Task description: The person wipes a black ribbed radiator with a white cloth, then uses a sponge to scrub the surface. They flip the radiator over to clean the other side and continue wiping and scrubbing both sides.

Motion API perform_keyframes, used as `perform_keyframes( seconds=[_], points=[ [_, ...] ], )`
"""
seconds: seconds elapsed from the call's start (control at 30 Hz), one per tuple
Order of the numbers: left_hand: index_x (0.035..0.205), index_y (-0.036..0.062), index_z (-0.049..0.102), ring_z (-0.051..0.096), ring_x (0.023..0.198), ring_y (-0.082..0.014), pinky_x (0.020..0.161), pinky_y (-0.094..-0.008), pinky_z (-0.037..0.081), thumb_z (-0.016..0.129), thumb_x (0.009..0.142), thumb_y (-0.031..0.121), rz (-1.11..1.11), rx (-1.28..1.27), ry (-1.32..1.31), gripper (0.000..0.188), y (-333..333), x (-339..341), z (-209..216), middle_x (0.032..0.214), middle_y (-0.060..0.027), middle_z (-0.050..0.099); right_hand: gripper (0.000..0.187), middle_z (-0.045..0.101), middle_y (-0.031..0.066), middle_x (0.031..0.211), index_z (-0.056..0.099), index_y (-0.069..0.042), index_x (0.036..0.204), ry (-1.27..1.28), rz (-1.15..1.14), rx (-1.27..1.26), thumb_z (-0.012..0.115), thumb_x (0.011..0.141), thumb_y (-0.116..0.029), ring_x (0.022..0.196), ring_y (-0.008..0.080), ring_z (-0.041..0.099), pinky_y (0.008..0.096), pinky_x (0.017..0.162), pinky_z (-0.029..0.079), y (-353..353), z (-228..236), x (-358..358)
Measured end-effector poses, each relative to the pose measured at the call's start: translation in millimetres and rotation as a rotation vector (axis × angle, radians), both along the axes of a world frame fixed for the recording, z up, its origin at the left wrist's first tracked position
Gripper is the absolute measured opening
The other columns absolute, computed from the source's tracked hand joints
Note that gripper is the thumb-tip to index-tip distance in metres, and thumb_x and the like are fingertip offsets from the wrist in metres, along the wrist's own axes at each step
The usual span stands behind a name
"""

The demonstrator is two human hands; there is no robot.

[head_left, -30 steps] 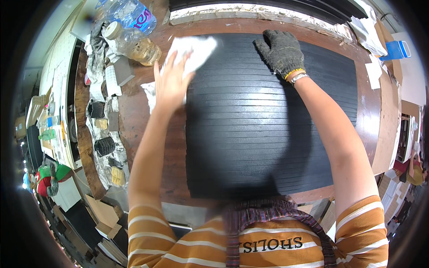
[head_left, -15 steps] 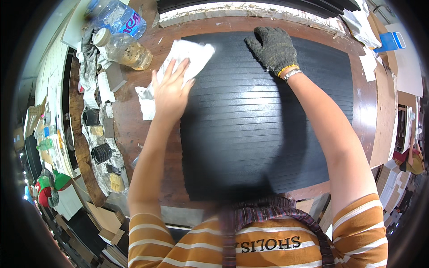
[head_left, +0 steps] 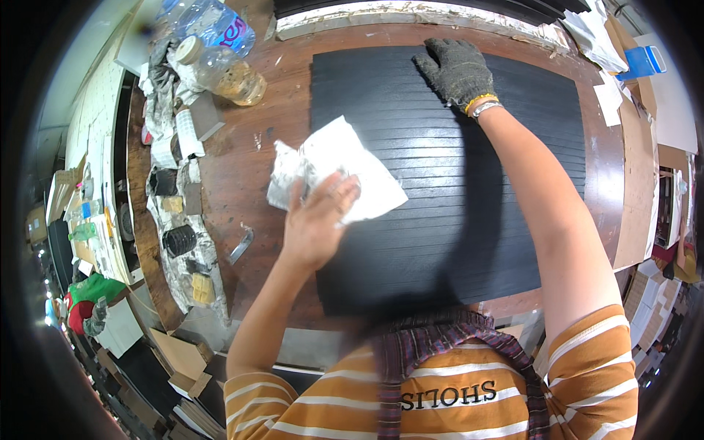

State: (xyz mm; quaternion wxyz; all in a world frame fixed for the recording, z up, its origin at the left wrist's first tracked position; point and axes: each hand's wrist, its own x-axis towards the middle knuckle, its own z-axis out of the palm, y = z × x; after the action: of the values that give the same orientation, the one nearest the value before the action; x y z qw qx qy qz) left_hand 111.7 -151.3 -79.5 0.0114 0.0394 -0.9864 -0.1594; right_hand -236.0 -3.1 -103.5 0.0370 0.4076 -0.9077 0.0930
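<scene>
1. A reddish-brown wooden table (head_left: 246, 154) spreads across the scene, scuffed and spotted with pale marks.
2. A black rectangular panel with fine parallel ridges running left to right (head_left: 418, 242) lies flat on the table, in front of the person, with bare wood showing to its left and right.
3. A long, crumpled whitish strip with dark stains (head_left: 208, 253) runs near to far along the table's left side, bearing several small things.
4. A white, creased sheet of soft cloth or paper with faint grey smudges (head_left: 359, 165) lies across the panel's left edge, partly over the wood.
5. A large clear plastic bottle with a blue and purple label (head_left: 220, 29) lies at the far left.
6. A clear plastic jar with a pale cap and brownish contents (head_left: 238, 79) lies just nearer than the bottle.
7. The right hand, in a dark grey knitted glove with a yellow cuff (head_left: 458, 73), rests palm down at the panel's far edge, thumb spread; its underside is hidden.
8. The bare left hand (head_left: 320, 216) lies on the white sheet, fingers loosely extended; whether they pinch it, I cannot tell.
9. A black ribbed cylinder (head_left: 180, 240) sits on the strip.
10. A yellowish block (head_left: 203, 288) sits nearer than the cylinder.
</scene>
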Motion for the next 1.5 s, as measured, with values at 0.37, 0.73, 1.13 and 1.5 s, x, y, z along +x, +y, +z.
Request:
perform_keyframes(
  seconds=[0.37,0.73,1.13,1.5],
  points=[
    [0.139,-0.0036,0.057,0.041,0.147,-0.0382,0.122,-0.0599,0.021,0.063,0.097,0.021,0.213,0.032,-0.063,0.049,-20,44,-21,0.145,-0.0214,0.057,0.071,0.047,0.0198,0.157,0.050,-0.004,0.149,-0.023,0.127,-0.024,0.062,0.097,-0.050,0.148,0.0391,0.039,0.0527,0.125,0.025,200,39,97],
    [0.152,0.0042,0.047,0.041,0.146,-0.0339,0.123,-0.0587,0.023,0.072,0.085,0.018,-0.167,0.069,-0.242,0.073,75,63,0,0.155,-0.0148,0.048,0.071,0.043,0.0219,0.159,0.051,-0.004,0.149,-0.095,-0.018,0.048,0.064,0.090,-0.042,0.149,0.0428,0.037,0.0585,0.124,0.023,335,19,234],
    [0.135,0.0154,0.068,0.045,0.142,-0.0243,0.117,-0.0641,0.026,0.069,0.091,0.020,-0.142,-0.162,0.214,0.044,116,-33,-12,0.155,0.0029,0.052,0.062,0.051,0.0213,0.153,0.059,-0.002,0.140,-0.030,-0.074,-0.021,0.063,0.084,-0.029,0.145,0.0425,0.041,0.0587,0.123,0.026,331,16,242],
    [0.112,0.0114,0.078,0.057,0.115,-0.0256,0.100,-0.0461,0.037,0.077,0.081,0.015,-0.057,-0.157,0.106,0.031,132,-48,21,0.117,-0.0027,0.064,0.061,0.053,0.0195,0.151,0.061,-0.004,0.138,-0.060,-0.059,-0.108,0.066,0.083,-0.029,0.143,0.0409,0.044,0.0579,0.122,0.028,331,23,238]
  ],
)
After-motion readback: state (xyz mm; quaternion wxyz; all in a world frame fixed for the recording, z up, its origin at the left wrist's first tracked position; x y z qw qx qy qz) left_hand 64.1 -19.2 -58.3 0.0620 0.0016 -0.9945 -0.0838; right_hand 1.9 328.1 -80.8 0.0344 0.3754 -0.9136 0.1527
